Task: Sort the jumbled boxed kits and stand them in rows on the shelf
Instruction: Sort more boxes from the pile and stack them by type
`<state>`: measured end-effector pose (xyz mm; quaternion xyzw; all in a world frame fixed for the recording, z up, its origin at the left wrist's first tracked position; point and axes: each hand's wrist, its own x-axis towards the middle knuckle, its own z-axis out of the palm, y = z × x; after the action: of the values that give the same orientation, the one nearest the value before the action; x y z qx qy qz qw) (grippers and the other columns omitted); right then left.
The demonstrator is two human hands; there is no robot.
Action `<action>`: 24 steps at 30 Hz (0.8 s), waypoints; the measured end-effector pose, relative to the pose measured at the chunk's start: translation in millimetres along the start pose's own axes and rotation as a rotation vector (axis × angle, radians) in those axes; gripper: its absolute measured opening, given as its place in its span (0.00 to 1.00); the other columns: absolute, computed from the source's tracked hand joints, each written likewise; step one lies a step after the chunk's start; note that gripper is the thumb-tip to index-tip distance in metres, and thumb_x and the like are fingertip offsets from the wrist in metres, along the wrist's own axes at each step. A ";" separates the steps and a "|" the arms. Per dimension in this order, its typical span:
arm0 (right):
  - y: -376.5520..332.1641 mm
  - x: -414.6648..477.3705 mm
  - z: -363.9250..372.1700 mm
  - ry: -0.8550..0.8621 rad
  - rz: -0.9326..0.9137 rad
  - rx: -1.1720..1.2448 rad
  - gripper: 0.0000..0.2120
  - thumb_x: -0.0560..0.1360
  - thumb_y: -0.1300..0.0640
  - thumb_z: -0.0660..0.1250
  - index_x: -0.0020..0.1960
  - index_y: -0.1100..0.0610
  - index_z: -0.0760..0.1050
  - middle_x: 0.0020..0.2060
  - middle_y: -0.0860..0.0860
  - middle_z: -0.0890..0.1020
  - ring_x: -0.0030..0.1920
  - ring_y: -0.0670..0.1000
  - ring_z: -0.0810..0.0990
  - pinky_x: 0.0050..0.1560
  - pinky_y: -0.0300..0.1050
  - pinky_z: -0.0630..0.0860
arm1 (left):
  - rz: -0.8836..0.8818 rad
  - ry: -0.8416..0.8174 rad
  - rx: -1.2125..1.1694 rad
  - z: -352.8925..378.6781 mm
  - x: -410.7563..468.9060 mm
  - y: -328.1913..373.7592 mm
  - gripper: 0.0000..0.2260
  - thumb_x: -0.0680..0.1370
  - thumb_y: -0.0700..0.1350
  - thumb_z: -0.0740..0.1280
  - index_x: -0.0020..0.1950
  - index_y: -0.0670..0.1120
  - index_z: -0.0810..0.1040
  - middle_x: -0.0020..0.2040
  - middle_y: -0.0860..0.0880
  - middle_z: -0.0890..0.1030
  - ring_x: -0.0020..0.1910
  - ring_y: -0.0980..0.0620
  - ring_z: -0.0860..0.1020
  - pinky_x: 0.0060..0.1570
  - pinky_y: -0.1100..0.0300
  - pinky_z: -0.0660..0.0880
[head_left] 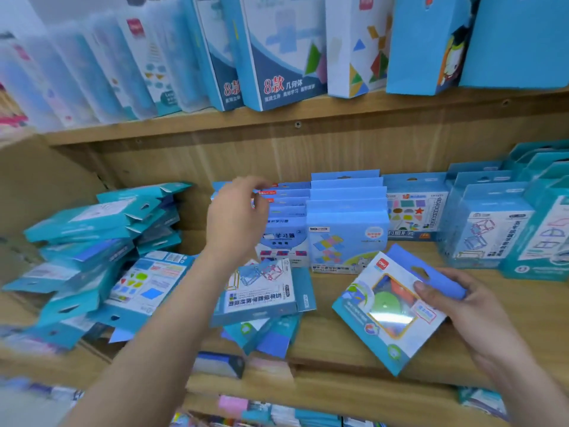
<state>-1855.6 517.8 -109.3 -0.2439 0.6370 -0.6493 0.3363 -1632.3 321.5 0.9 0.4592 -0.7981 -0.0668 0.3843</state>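
Boxed kits (346,217) stood upright in two short rows at the back of the middle shelf (338,340), one behind another, faces forward. More standing kits (489,226) filled the right end. At the left end a jumbled pile (89,241) of teal boxes lay flat and tilted, leaning on each other. The left hand (237,217) was raised at the left row, fingers curled by the top edges of the rear boxes; blur hid whether its grip was clamped on one. Below its wrist a rod-frame kit (261,298) lay flat on other loose boxes near the shelf's front edge. The right hand (462,303) held a windowed kit (385,309) by its hang-tab end, grip clamped, thumb on the front face, the box tilted near the front of the shelf. Tall boxes (277,57) leaned along the upper shelf.
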 end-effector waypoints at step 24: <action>37.1 10.5 46.7 0.166 -0.098 -1.029 0.35 0.57 0.26 0.60 0.51 0.50 0.80 0.44 0.51 0.83 0.47 0.58 0.80 0.49 0.52 0.77 | 0.239 -0.431 0.697 25.1 97.9 -108.7 0.29 0.70 0.48 0.71 0.68 0.49 0.63 0.62 0.47 0.73 0.64 0.45 0.71 0.61 0.46 0.66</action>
<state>-1823.0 480.4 -144.0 -0.3548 0.8860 -0.2843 0.0908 -1602.8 176.6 -12.5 0.4414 -0.8827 0.1575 0.0353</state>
